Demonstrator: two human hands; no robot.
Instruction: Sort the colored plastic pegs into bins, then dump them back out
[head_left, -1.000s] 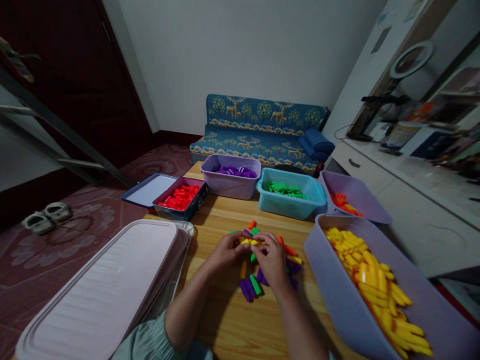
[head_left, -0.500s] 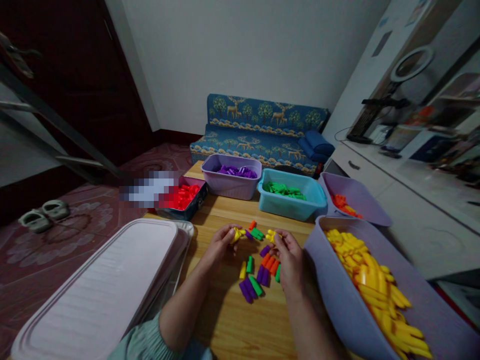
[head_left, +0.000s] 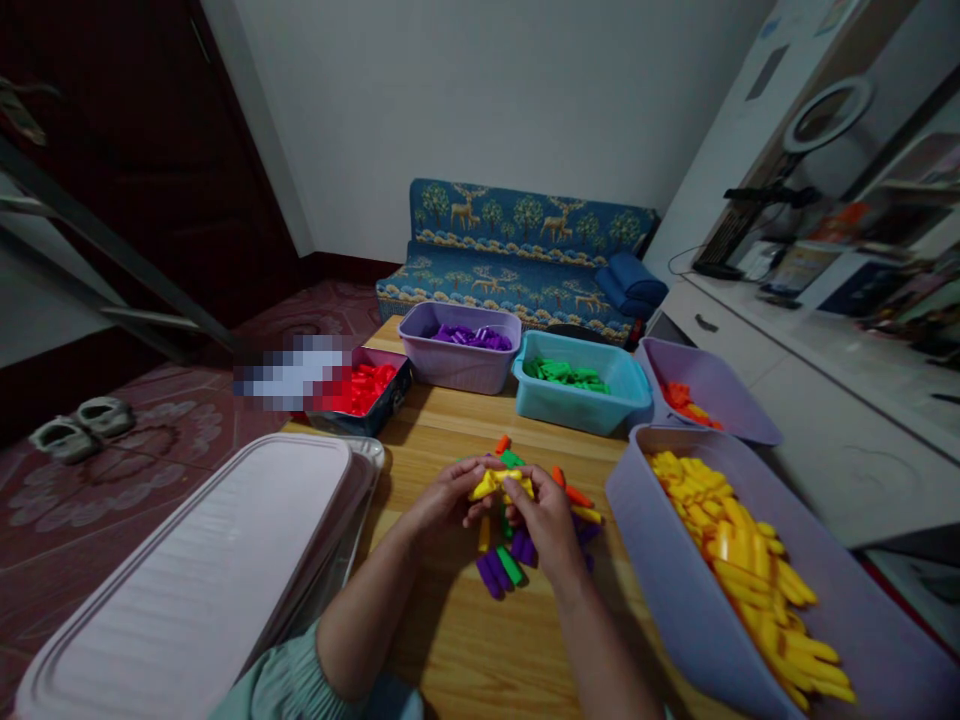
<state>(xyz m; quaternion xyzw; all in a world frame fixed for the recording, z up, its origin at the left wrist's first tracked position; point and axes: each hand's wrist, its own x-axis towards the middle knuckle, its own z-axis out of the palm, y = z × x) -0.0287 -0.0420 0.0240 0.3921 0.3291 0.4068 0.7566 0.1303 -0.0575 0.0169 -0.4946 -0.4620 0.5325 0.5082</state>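
Note:
Over the wooden table, my left hand (head_left: pixel 448 497) and my right hand (head_left: pixel 546 515) come together in front of me. Both are closed on small yellow plastic pieces (head_left: pixel 495 484) that meet between the fingertips. Fingers hide parts of the pieces, so I cannot tell whether they are joined. Below and around the hands lie short loose pieces: purple pieces (head_left: pixel 493 575), a green piece (head_left: pixel 510 566), a yellow stick (head_left: pixel 484 533) and an orange piece (head_left: pixel 577 496). Some of them are partly covered by my right hand.
A lilac bin (head_left: pixel 637 520) of yellow pieces stands at the right. Behind are a blue bin (head_left: pixel 577 405) of green pieces, a lilac bin (head_left: pixel 457 368) of purple ones, another lilac bin (head_left: pixel 720 380) of orange ones and a dark box (head_left: pixel 390 400) of red ones. Lids (head_left: pixel 202 560) lie left.
My hands were apart, each with a yellow piece. They have moved together, the right hand going left, and the yellow pieces now meet. More loose pieces show to the right.

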